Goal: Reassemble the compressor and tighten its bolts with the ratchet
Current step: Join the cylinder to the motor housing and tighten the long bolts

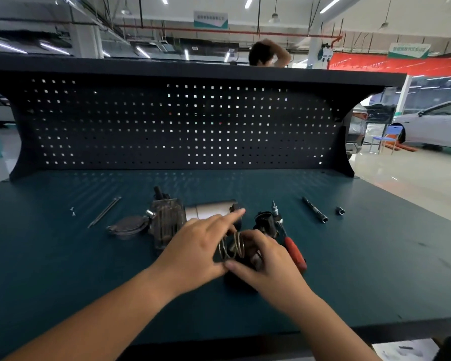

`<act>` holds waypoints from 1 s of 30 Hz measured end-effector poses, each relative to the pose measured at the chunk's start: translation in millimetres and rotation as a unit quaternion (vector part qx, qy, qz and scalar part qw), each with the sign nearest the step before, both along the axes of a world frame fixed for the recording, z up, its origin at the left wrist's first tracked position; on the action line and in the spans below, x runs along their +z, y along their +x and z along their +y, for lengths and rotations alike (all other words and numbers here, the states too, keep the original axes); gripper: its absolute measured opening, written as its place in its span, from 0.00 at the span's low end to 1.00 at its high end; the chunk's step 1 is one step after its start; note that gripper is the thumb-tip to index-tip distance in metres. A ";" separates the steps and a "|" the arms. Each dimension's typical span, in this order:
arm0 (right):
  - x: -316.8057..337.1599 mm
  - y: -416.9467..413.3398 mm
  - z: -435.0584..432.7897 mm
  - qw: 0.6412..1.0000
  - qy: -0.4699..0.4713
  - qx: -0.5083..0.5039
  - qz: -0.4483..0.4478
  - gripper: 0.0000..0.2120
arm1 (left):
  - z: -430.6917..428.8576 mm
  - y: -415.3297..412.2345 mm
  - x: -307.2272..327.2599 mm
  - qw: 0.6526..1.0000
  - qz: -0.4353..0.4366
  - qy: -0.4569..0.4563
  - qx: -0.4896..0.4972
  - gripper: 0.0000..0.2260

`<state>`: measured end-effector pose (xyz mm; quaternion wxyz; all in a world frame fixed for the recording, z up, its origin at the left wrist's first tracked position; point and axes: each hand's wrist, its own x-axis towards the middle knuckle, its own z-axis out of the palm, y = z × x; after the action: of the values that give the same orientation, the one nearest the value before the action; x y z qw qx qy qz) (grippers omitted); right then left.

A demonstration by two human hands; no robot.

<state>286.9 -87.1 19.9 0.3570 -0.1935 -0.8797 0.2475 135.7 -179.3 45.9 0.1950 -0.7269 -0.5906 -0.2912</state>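
In the middle of the dark green bench (89, 269), my left hand (201, 246) and my right hand (268, 261) hold a coil spring (232, 247) between them, over a dark round part (238, 278) that is mostly hidden under my right hand. Behind my left hand lie the finned compressor body (166, 221), a silver cylinder (211, 208) and a round cover plate (126, 226). A ratchet with an orange handle (293, 251) lies just right of my right hand. A black fitting (266, 221) stands beside it.
Two long bolts (104, 212) and small screws (73, 211) lie at the left. An extension bar (315, 209) and a socket (340, 210) lie at the right. A dark pegboard (180, 126) walls the back of the bench. A person stands beyond it.
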 end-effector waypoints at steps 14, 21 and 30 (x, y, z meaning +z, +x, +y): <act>-26.7 13.5 65.1 0.948 -0.159 -0.072 0.268 0.03 | 127.9 -90.1 33.7 0.924 0.016 -0.332 0.191 0.54; -31.1 9.4 64.4 0.961 -0.115 -0.089 0.233 0.13 | 156.8 -109.7 16.7 0.890 -0.034 -0.424 0.165 0.48; -33.2 4.1 67.3 0.973 -0.102 -0.080 0.191 0.15 | 135.5 -113.1 12.4 0.927 -0.081 -0.322 0.173 0.52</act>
<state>291.0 -19.8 -13.3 0.5152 -0.2476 -0.7470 0.3394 22.6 -43.9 58.3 -0.0506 -0.6113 -0.7827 -0.1054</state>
